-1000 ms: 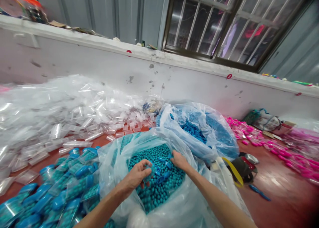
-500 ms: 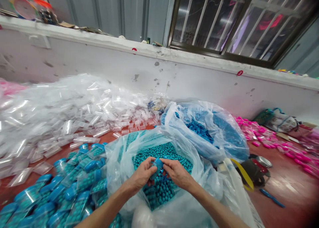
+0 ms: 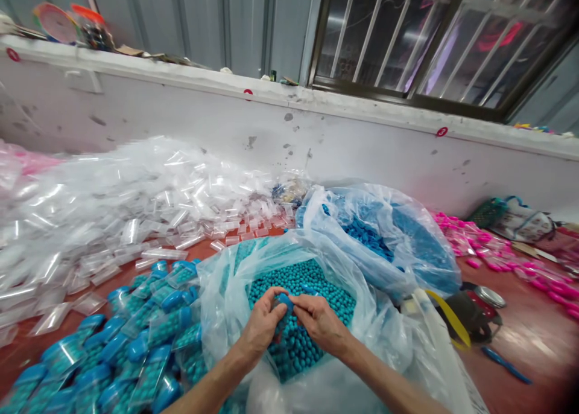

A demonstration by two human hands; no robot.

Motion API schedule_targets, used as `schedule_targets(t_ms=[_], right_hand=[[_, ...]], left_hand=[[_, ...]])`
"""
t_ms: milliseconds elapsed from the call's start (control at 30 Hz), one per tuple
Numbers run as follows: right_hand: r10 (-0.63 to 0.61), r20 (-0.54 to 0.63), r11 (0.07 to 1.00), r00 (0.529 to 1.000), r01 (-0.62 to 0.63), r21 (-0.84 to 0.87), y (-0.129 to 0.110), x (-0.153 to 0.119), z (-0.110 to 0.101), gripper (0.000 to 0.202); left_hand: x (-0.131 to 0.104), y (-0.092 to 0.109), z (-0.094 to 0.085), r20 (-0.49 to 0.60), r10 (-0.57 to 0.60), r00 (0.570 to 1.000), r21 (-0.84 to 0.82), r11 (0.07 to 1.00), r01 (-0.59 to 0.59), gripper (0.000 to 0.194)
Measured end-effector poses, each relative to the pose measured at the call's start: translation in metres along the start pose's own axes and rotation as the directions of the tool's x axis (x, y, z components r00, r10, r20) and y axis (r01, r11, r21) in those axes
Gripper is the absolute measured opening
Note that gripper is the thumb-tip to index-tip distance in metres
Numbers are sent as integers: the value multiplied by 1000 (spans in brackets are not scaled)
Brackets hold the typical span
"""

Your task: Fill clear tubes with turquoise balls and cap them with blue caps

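Over teal beads (image 3: 304, 276) in the open plastic bag (image 3: 221, 308), L hand (image 3: 262, 323) grips a blue-capped container (image 3: 285, 303), R hand (image 3: 320, 323) pinching its R edge; it's btwn both, long axis hidden, neither clearly nearer.

Smooth, plastic-looking beads (image 3: 302, 276) lie in a crinkled plastic bag (image 3: 221, 308); at nine o'clock, clear plastic pieces (image 3: 131, 232) gleam; at four, the floor (image 3: 538, 338) shines; at eleven, ridged metal panelling (image 3: 203, 25) looks matt.

barred window (image 3: 425, 46) above a white ledge (image 3: 344, 110)
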State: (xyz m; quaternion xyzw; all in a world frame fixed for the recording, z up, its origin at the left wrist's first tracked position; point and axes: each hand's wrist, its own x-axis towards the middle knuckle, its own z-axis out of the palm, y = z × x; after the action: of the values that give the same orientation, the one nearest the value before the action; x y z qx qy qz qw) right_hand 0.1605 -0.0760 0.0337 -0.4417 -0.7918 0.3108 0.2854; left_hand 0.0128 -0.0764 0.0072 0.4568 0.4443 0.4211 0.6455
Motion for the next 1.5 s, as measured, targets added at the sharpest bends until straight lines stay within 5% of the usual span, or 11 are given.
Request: schedule_targets(t_ms=[100, 200, 367, 533, 700, 867, 967, 1067, 1233, 1500], right_hand=[[-16, 30, 998, 999, 15, 60, 7, 5, -8, 18], [131, 79, 940, 988, -150, 308, 10, 22, -15, 24], [319, -153, 822, 935, -192, 537, -8, 57, -6, 24], [24, -195, 958, 981, 34, 286, -31, 63, 6, 25], [-130, -36, 982, 991, 134, 133, -34, 54, 10, 82], [-167, -71, 986, 983, 167, 3, -32, 51, 18, 84], [-168, -98, 984, 981, 161, -77, -36, 50, 19, 67], [-163, -95, 978, 982, 149, -147, -40, 49, 17, 48], [-180, 82, 962, 980, 193, -195, -39, 49, 14, 70], [-135, -15, 913, 991, 119, -391, -33, 43, 37, 65]], left_hand=[[-1, 6, -4, 7, 6, 1000, 49, 999, -6, 36], [0, 21, -13, 91, 6, 996, 75, 997, -13, 40], [7, 52, -25, 117, 74, 990, 150, 984, -91, 39], [5, 64, -30, -46, 111, 993, 200, 975, -100, 40], [5, 65, -34, -151, 97, 984, 164, 984, -71, 45], [4, 67, -34, -129, 58, 990, 145, 989, -39, 60], [3, 65, -33, -34, 57, 998, 99, 994, -54, 54], [1, 61, -30, -75, 14, 997, 74, 997, -8, 44], [4, 55, -26, -122, 39, 992, -67, 997, -47, 32], [-1, 41, -23, -174, 63, 983, -68, 995, -76, 29]])
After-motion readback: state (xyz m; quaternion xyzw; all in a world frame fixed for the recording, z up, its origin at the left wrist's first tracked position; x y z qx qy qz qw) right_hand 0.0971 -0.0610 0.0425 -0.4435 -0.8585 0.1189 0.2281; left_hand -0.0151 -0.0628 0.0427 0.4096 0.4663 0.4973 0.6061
